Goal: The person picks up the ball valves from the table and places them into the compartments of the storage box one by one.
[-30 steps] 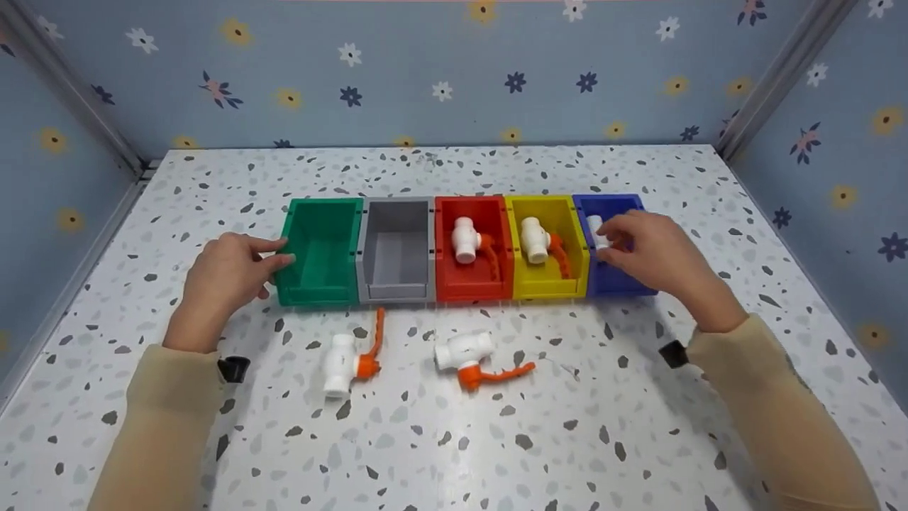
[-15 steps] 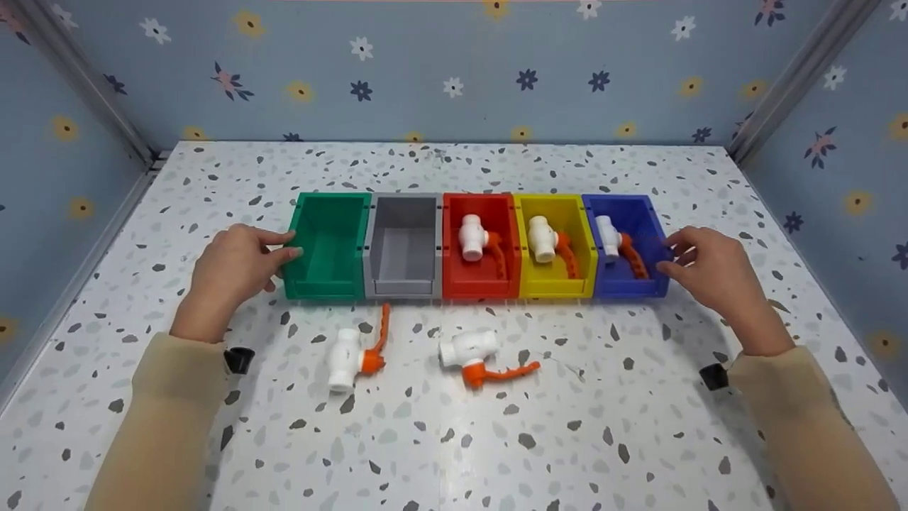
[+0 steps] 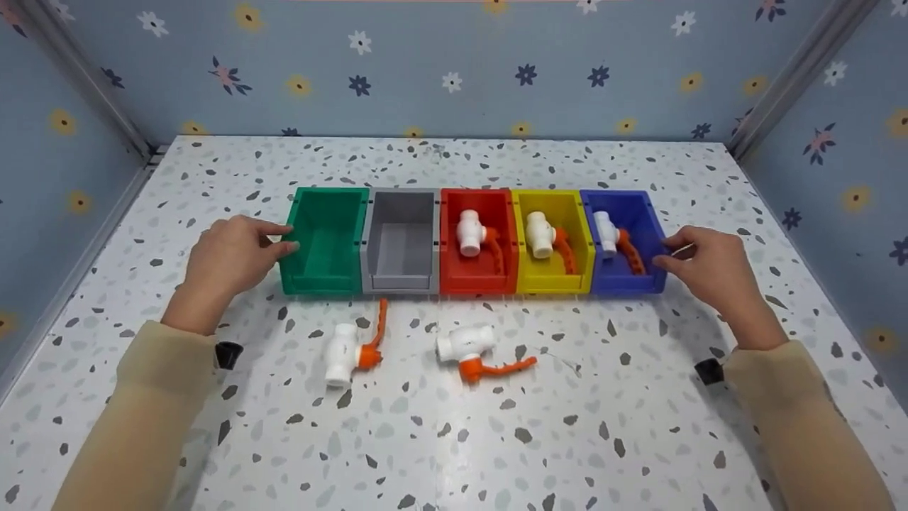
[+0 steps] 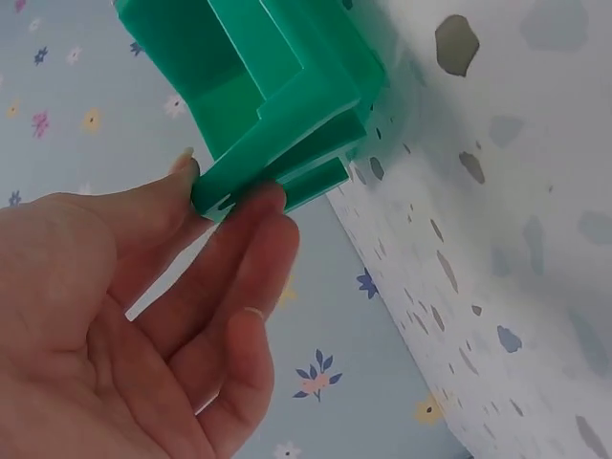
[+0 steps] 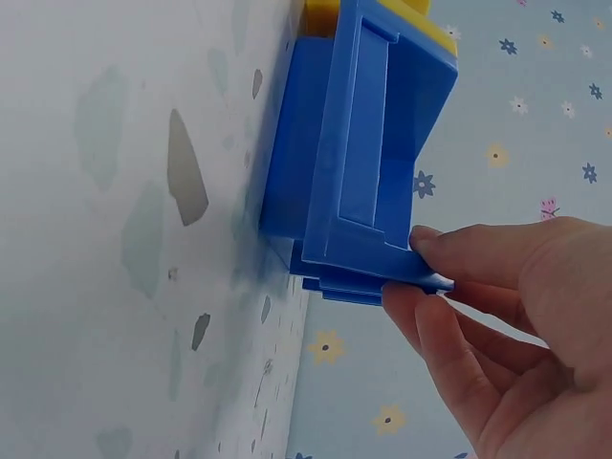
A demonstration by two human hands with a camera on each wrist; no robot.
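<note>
My left hand (image 3: 230,259) pinches the outer side wall of the green bin (image 4: 277,143) between thumb and fingers. At the other end of the row, my right hand (image 3: 716,270) pinches the outer wall of the blue bin (image 5: 330,172) the same way. Between them stand a grey bin (image 3: 401,282), a red bin (image 3: 479,284) and a yellow bin (image 3: 553,284), side by side. A white ball valve with an orange handle lies in each of the red, yellow and blue bins: valve (image 3: 469,234), valve (image 3: 540,235) and valve (image 3: 606,235).
Two more ball valves lie on the speckled table (image 3: 496,447) in front of the row: one valve (image 3: 342,355) before the green and grey bins, another valve (image 3: 466,344) before the red one. Flowered panels (image 3: 454,64) enclose the back and sides.
My right hand has come out of the blue bin, uncovering the valve there, and moved right to grip that bin's outer wall. My left hand stays at the green bin.
</note>
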